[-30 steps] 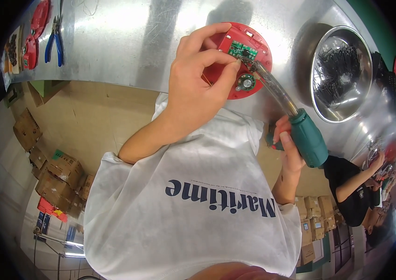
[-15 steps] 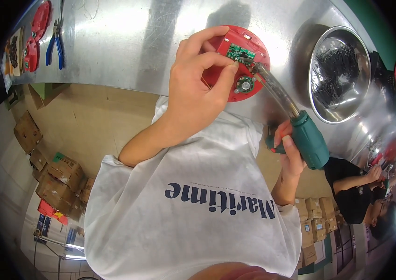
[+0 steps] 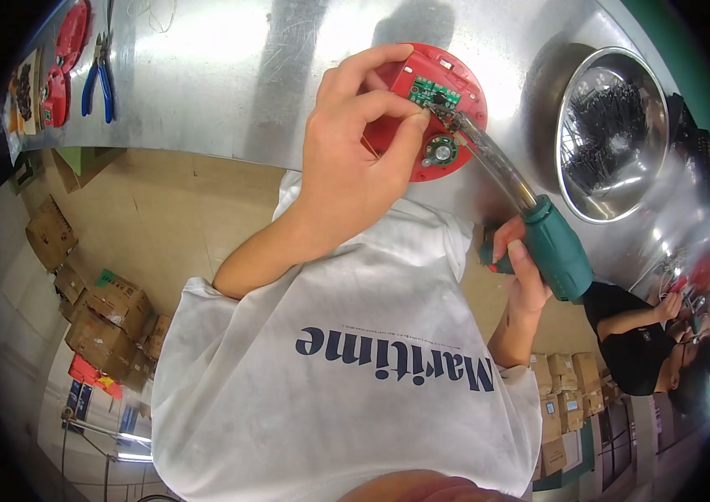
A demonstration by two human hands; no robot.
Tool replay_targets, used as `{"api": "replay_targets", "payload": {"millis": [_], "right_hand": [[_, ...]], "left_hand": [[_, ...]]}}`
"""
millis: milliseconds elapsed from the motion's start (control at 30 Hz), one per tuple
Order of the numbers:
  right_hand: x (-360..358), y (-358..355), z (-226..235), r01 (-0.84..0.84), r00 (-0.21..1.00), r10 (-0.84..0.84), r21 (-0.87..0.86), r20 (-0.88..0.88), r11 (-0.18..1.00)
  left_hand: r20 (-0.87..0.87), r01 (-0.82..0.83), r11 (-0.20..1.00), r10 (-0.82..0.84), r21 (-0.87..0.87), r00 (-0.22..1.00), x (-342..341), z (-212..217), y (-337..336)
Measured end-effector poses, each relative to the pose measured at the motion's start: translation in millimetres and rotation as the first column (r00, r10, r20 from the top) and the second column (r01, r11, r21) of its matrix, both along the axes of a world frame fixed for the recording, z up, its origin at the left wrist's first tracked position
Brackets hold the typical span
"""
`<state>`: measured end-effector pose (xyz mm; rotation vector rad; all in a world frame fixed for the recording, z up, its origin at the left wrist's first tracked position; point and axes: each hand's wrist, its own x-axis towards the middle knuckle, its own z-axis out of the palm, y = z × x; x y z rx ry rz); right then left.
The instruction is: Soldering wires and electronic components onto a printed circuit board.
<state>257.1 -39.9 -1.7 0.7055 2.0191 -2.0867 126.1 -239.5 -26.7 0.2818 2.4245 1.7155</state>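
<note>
A round red plastic housing (image 3: 470, 82) lies on the metal bench, with a green circuit board (image 3: 427, 90) and a small round part on a green base (image 3: 440, 151) inside. My left hand (image 3: 342, 155) reaches over its left side. Thumb and forefinger are pinched together beside the board; whatever they hold is too small to make out. The other fingers rest near the housing's upper left rim. In my right hand (image 3: 526, 274) is a soldering gun (image 3: 557, 251), green-handled with a metal tube. Its tip meets the board area close to my left fingertips.
To the right stands a steel bowl (image 3: 568, 180) holding many short black wires (image 3: 606, 125). Blue-handled cutters (image 3: 98, 88) and red plastic parts (image 3: 58, 92) lie at the far left. Cardboard boxes (image 3: 104, 339) are stacked on the floor. A person in black (image 3: 635, 335) works at the right.
The soldering gun's tip has shifted slightly at the board, and its handle has moved a little. My left hand keeps its pinch in nearly the same place.
</note>
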Motion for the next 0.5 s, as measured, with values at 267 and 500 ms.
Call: {"api": "replay_targets", "payload": {"millis": [267,500], "right_hand": [[-3.9,-3.3,2.9,0.043,0.999,-0.046,-0.088,-0.028,0.995],[-3.7,-2.1,2.5,0.041,0.999,-0.043,-0.100,-0.020,0.994]], "left_hand": [[-0.016,-0.008,1.000,0.008,0.012,1.000,0.3,-1.5,-1.0],[0.019,-0.001,1.000,0.001,0.012,1.000,-1.8,1.4,-0.6]]}}
